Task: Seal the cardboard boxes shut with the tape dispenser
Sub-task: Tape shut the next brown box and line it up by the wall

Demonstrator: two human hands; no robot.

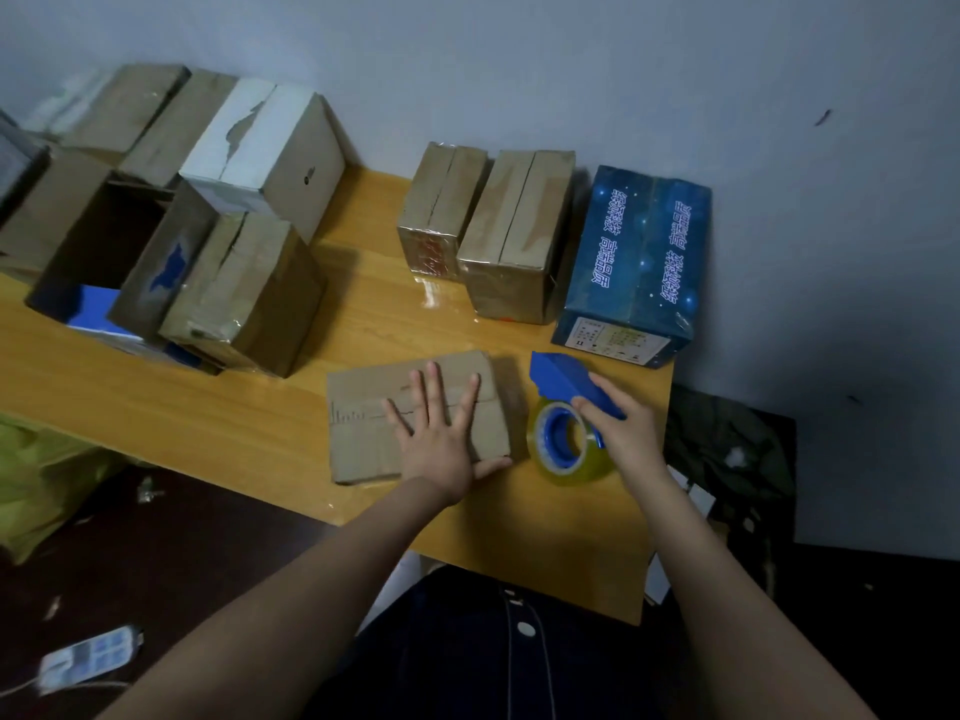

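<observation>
A flat brown cardboard box (363, 418) lies near the front edge of the wooden table (208, 407). My left hand (441, 433) presses flat on its top with fingers spread, the thumb against its near right side. To the right of the box stands a blue tape dispenser (563, 384) with a roll of clear yellowish tape (566, 449). My right hand (623, 428) grips the dispenser's handle from the right.
Two taped brown boxes (441, 210) (514, 236) and a dark blue printed box (634, 262) stand at the back right by the wall. A pile of brown boxes (244, 288), one open (98, 246), fills the left. A yellow-green bag (47, 475) sits lower left.
</observation>
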